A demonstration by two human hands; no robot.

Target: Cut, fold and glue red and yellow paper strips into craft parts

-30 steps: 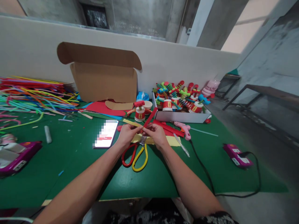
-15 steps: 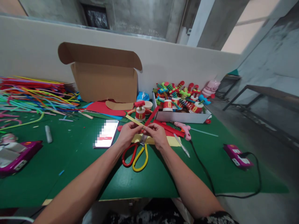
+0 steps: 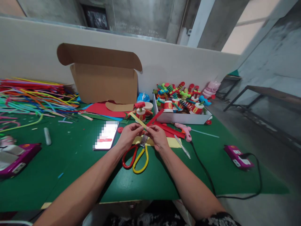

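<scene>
My left hand and my right hand meet over the middle of the table, fingertips pinched together around the crossing of two paper strips. The yellow paper strip slants up to the left, and the red paper strip slants up to the right. My fingers partly hide where the strips cross. Just below lies a pair of scissors with one red and one yellow handle, its blades partly under my hands. Beneath my hands are a yellow paper sheet and more red strips.
Right of my hands lie a pink glue gun with its cord and a white pen. A white box holds several paper-cup figures; another figure stands beside it. A phone lies left, pipe cleaners far left.
The free ends of both strips have shifted slightly to the right, and the yellow one stands a bit steeper. My hands stay pinched at nearly the same spot.
</scene>
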